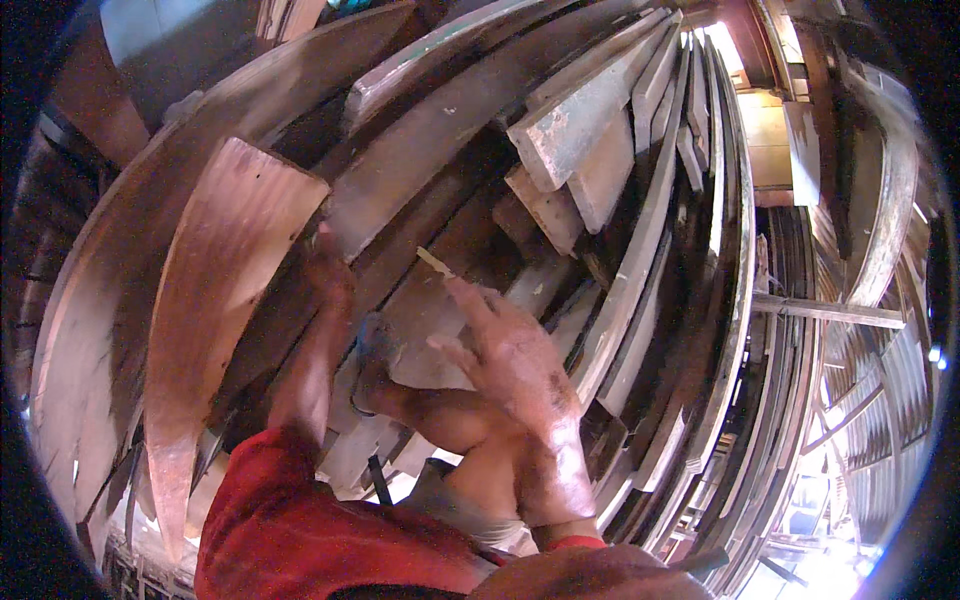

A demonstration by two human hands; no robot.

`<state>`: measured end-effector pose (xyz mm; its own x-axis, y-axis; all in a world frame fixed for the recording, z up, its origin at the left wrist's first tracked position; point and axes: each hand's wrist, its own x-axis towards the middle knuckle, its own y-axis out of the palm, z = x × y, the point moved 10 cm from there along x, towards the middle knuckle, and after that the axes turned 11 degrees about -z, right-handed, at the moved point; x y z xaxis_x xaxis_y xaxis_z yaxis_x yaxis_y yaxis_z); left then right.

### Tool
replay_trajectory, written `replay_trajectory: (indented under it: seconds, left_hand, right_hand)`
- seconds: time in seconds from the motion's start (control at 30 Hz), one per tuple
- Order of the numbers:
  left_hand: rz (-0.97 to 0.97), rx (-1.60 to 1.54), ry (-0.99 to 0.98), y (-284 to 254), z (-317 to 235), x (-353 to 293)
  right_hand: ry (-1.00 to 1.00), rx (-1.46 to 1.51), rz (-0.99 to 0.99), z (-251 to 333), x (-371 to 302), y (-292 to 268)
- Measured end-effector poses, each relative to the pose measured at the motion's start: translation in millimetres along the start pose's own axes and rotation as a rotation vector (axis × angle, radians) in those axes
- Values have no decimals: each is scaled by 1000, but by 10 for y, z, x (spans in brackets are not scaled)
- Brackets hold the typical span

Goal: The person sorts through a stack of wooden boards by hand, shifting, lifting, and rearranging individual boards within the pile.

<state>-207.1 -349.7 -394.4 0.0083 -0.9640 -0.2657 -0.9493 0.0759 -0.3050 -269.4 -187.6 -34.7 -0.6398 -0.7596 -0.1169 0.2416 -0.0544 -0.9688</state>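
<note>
My left hand (330, 272), partly in shade, is closed at the near end of a long wooden plank (400, 160); most of its fingers are hard to see. Left of that hand, a broad reddish-brown board (230, 240) stands with its upper end tilted right. Near the middle, my right hand (515, 355) pinches a short pale-yellow stick (434, 263), whose exact kind I cannot make out. The stick points up and left, toward the planks. My bent leg (440, 415) and a foot in a blue-strapped sandal (373, 340) show between my arms.
Many long curved planks stand or lean in rows around me. Short board pieces (575, 130) are wedged between them ahead. A wooden crossbar (830, 310) juts out at the right, before corrugated sheeting (880, 420). A large curved board (90, 330) rises at the far left.
</note>
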Motion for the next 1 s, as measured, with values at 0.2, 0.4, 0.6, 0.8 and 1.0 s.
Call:
replay_trajectory:
  seconds: [0.2,0.4,0.6,0.8,1.0]
  left_hand:
    - [56,-96,-1,20,21,217]
    - [310,-338,-241,231,358,159]
    - [474,-480,-337,230,189,-66]
    - [425,-555,-411,482,605,200]
    - [532,-437,-441,412,378,-22]
  right_hand:
    - [102,8,83,86,-113,-17]
    - [87,24,38,320,-261,38]
    - [101,25,-25,350,-487,120]
    - [124,70,44,469,-559,246]
    - [94,81,-25,484,-649,255]
